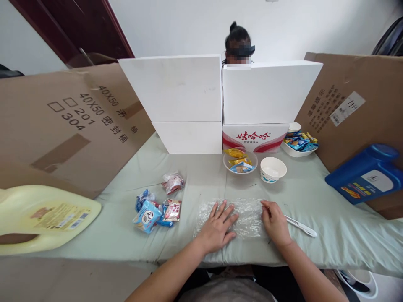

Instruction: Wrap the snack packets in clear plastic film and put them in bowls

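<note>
A clear, crinkled plastic bag (247, 218) lies flat on the cloth-covered table in front of me. My left hand (217, 228) rests on its left part, palm down with the fingers spread. At its right edge, my right hand (275, 222) pinches the upper corner of the plastic between thumb and fingers. Just right of that hand lies a white knife-like tool (301, 226), its near end partly hidden by the hand. To the left sits a loose group of wrapped snacks (147, 216), with a reddish snack packet (173, 183) slightly behind them.
Behind the plastic stand a clear bowl (225, 165) with snacks and a white paper bowl (273, 170). White boxes (189, 92) and cardboard panels (72, 126) wall the table. A yellow jug (47, 218) is left, a blue bottle (362, 176) right. A person sits beyond the boxes.
</note>
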### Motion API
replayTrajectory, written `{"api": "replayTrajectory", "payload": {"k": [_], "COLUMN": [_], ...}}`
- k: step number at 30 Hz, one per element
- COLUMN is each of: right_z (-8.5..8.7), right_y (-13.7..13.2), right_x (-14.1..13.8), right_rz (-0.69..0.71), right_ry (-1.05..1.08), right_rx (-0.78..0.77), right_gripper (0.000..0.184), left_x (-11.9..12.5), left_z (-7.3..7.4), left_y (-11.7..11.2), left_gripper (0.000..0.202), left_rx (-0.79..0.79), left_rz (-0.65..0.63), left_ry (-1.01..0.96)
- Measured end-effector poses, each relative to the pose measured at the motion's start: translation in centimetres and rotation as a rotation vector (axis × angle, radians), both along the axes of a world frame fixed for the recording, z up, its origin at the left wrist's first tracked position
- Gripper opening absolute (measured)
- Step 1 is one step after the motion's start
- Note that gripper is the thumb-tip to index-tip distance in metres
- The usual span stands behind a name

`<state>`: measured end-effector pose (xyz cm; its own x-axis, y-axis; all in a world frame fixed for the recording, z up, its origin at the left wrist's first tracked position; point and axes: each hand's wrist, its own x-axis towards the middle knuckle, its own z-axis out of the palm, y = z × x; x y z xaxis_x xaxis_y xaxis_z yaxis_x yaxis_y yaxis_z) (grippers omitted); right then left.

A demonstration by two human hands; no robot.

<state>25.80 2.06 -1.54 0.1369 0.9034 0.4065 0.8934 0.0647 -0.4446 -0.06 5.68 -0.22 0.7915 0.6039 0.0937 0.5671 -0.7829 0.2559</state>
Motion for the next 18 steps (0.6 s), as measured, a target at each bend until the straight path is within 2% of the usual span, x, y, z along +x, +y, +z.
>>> {"api": "replayTrajectory", "payload": {"k": [5, 8, 11, 14, 18], "right_z": [-0.6, -0.7, -0.7, -0.5, 1.1], "right_y": [0.6, 0.7, 0.7, 0.7, 0.5], "right_x": [-0.4, -0.7, -1.2, -1.0, 1.3], "right_rz": [-0.028, -0.049, -0.059, -0.047, -0.104], "right_ry": [-0.156, -0.246, -0.318, -0.373, -0.416], "right_rx": [-0.117, -0.179, -0.220, -0.243, -0.233], "right_gripper": [0.033, 0.032, 0.033, 0.035, 0.039], "left_x": [0.0, 0.4, 1.4, 2.6, 3.1], "left_z": [-0.5, 0.1, 0.9, 1.0, -0.2], "left_y": [-0.1, -0.2, -0.4, -0.5, -0.2], "left_gripper": [0.069, 0.072, 0.065, 0.058, 0.068], "left_rx": [-0.003, -0.026, -0.019, -0.021, -0.050], "left_rz": [0.073, 0.105, 0.143, 0.057, 0.028], "left_ry": [0.028, 0.054, 0.039, -0.006, 0.007]}}
